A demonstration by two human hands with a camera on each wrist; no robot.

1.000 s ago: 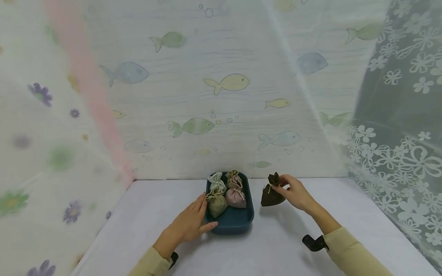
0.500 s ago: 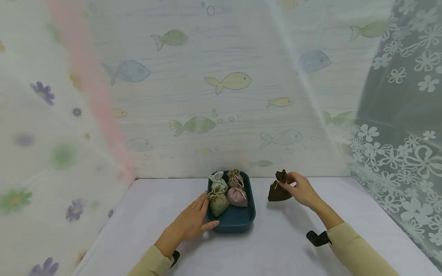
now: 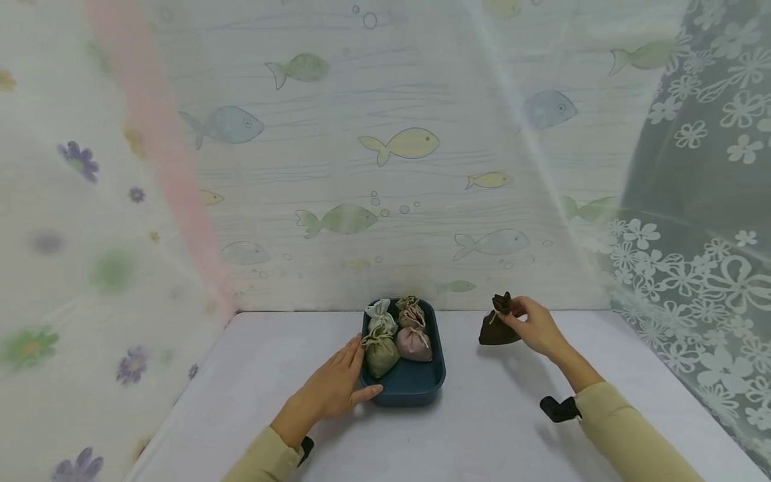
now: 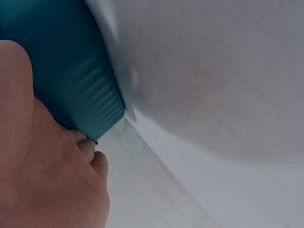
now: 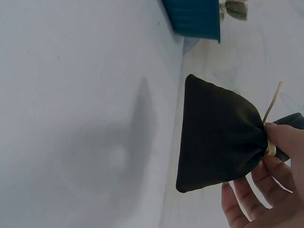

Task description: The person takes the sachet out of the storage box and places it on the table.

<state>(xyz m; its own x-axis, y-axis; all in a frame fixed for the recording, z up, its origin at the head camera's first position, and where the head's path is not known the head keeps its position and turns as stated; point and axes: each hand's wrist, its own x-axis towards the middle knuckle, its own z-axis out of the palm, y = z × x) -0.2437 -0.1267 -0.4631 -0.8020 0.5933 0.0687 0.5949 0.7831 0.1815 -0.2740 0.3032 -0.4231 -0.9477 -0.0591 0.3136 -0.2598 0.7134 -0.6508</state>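
Observation:
My right hand pinches a dark brown drawstring pouch by its tied neck, to the right of the tray. In the right wrist view the pouch hangs over the table, its shadow apart from it, a pale cord end sticking out. My left hand lies along the left side of a dark blue tray, fingers straight against its wall and thumb at the near corner. Inside the tray sit an olive pouch, a pink pouch, a whitish pouch and a brownish one at the back.
A white-covered table lies under everything. Behind it hangs a pale curtain printed with fish, meeting the table's far edge. Flowered sheer curtains close in the left and right sides. A black wrist-camera mount sits at the right sleeve.
My right hand has carried the dark brown pouch to the right and slightly farther back, away from the tray. The left hand stays against the tray.

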